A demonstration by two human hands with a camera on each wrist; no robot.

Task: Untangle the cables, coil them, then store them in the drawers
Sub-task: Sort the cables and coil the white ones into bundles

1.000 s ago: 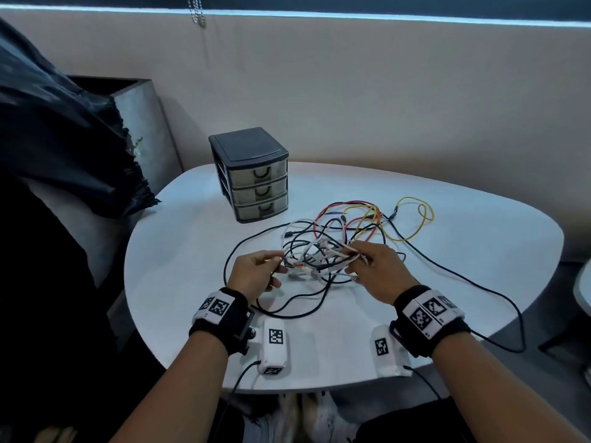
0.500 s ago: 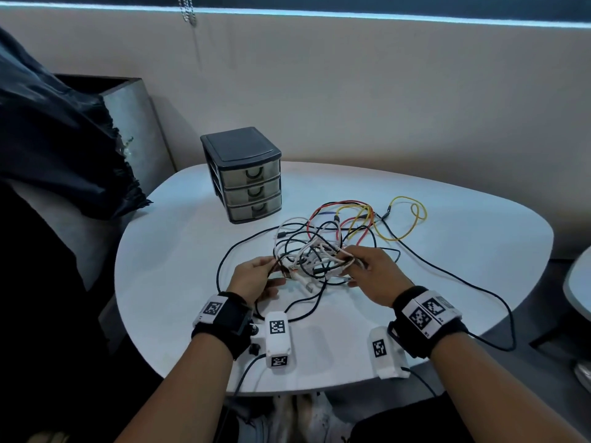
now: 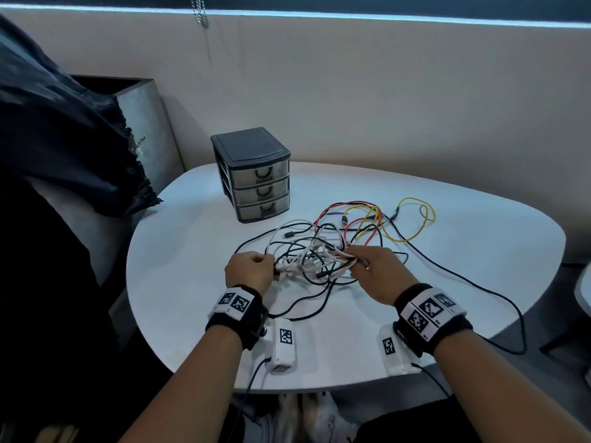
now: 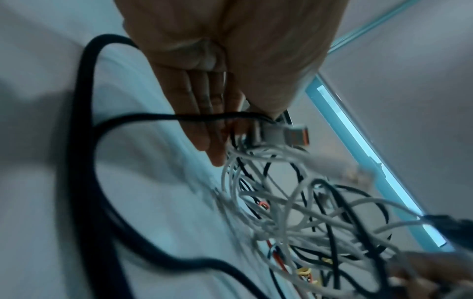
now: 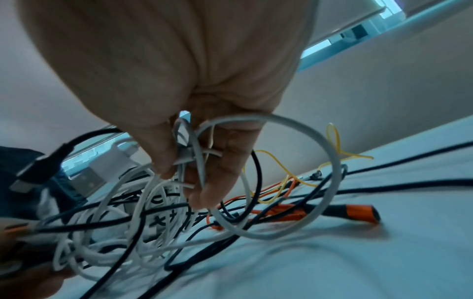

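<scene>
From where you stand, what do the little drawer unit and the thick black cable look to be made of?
The drawer unit looks like plastic: matte dark frame, cloudy see-through drawer fronts. The thick black cable seems fabric-braided, dull and slightly fuzzy, though blur leaves that open.

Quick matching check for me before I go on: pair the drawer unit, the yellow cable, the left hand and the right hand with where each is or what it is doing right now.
Things:
1. drawer unit
2. yellow cable
3. left hand
4. right hand

States:
A. grips white cable loops of the tangle
B. looped on the table, far right of the tangle
C. all three drawers closed
D. pinches a cable near an orange-tipped plug

Pairs: 1-C, 2-B, 3-D, 4-A
</scene>
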